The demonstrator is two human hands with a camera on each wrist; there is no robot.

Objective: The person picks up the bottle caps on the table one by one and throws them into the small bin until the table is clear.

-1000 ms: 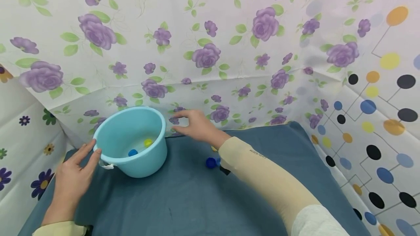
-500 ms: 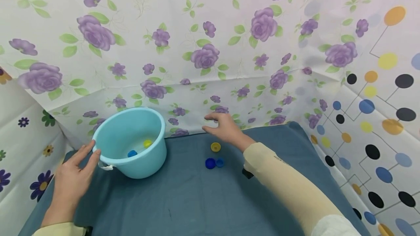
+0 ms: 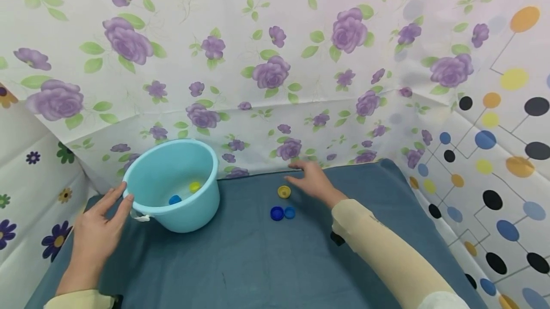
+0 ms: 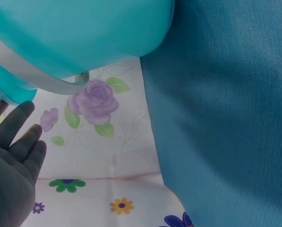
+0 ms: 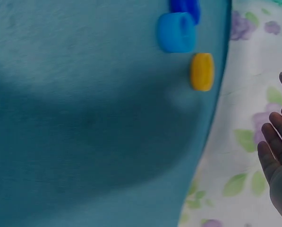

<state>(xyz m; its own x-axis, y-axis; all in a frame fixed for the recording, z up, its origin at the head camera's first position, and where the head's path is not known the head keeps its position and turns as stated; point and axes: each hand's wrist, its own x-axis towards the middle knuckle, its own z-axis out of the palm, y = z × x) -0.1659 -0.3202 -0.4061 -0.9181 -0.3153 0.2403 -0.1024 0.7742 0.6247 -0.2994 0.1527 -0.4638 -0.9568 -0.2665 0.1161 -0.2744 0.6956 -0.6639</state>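
Observation:
A light blue bucket (image 3: 185, 218) stands at the left of the cloth, with a blue cap (image 3: 174, 199) and a yellow-green cap (image 3: 195, 186) inside on its bottom. My left hand (image 3: 98, 232) touches its near-left rim with thumb and fingertips, and in the left wrist view the fingers (image 4: 19, 125) are extended beside the rim. My right hand (image 3: 315, 182) hovers just right of a yellow cap (image 3: 284, 192), thumb and fingers apart, holding nothing. In front of that lie a dark blue cap (image 3: 277, 213) and a lighter blue cap (image 5: 176, 32), side by side.
A blue-grey cloth (image 3: 240, 266) covers the tabletop. White flowered sheeting (image 3: 240, 70) hangs along the back edge, and dotted sheeting (image 3: 485, 165) rises on the right. The bucket's white handle (image 4: 37, 73) hangs on its near side.
My right hand has moved right, away from beside the bucket, and come lower toward the yellow cap, uncovering the loose caps. The left hand and the bucket have stayed put.

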